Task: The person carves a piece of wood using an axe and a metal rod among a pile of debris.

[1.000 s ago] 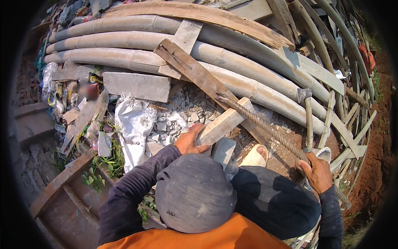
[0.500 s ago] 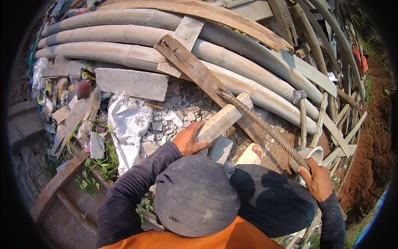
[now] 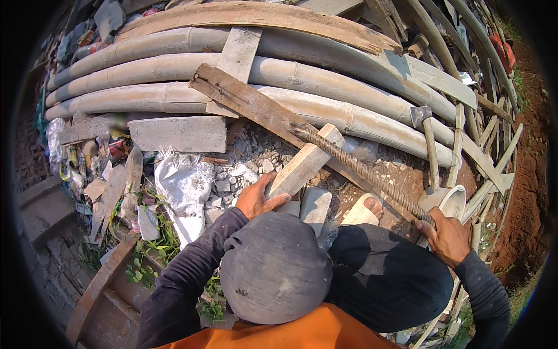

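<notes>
My left hand (image 3: 258, 198) is closed around the near end of a short, squared wooden block (image 3: 308, 160). The block slants away from me, its far end over a long brown plank (image 3: 250, 104) with nails sticking out of it. In my right hand (image 3: 449, 235) is the lower end of a ribbed steel bar (image 3: 372, 177). This bar crosses over the block, and its far tip rests at the plank. Whether the tip grips a nail there, I cannot tell.
Thick bamboo poles (image 3: 174, 96) lie across the far side. A hammer (image 3: 427, 136) leans against them on the right. White sacking (image 3: 183, 186), a concrete slab (image 3: 177, 134) and rubble (image 3: 264, 160) lie left and ahead. My sandalled foot (image 3: 366, 210) is beneath the bar.
The view has shifted slightly. Both hands keep their grips, and the steel bar still lies across the block with its tip at the plank.
</notes>
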The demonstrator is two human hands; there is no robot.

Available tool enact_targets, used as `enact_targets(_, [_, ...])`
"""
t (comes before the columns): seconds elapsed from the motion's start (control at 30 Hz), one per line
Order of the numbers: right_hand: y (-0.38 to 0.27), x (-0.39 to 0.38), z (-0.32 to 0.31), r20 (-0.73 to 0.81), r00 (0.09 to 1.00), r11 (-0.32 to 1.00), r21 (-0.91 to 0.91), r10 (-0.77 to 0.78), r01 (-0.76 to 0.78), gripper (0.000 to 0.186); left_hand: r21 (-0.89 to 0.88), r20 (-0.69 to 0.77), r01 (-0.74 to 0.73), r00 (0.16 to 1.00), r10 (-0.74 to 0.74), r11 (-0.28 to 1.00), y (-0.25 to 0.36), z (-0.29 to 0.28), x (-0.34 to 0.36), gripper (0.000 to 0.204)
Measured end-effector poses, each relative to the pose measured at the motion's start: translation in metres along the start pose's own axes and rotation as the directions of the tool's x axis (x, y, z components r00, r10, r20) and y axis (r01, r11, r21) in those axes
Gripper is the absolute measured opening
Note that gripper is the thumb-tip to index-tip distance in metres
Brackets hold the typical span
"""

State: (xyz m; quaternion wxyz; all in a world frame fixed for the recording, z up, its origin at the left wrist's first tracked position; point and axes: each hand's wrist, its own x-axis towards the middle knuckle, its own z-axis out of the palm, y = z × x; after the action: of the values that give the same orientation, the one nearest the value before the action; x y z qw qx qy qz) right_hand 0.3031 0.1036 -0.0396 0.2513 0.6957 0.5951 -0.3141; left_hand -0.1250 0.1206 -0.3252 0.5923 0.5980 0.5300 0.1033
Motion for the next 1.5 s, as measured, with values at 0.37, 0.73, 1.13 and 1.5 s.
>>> enact_targets(0.37, [0.028,0.005,0.063,-0.165,0.985,0.997,0.062,0.049,-0.040,0.051,0.333,-0.227,-0.180,0.937,0.264,0.925,0.049,-0.033,0.022,0.056])
enact_targets(0.73, [0.044,0.028,0.070,-0.006,0.993,0.981,0.156,0.115,-0.113,0.068,0.958,0.036,-0.170,0.869,0.493,0.230,0.112,-0.127,0.162,0.052])
enact_targets(1.13, [0.088,0.068,0.123,-0.099,0.995,0.987,0.155,-0.030,0.046,0.061,0.938,0.095,-0.245,0.861,0.499,0.245,0.118,-0.128,0.158,0.041])
enact_targets(1.5, [0.065,0.113,0.232,-0.154,0.983,0.821,0.544,-0.104,0.172,0.062,0.801,0.116,-0.394,0.840,0.530,0.450,0.091,-0.116,0.136,0.054])
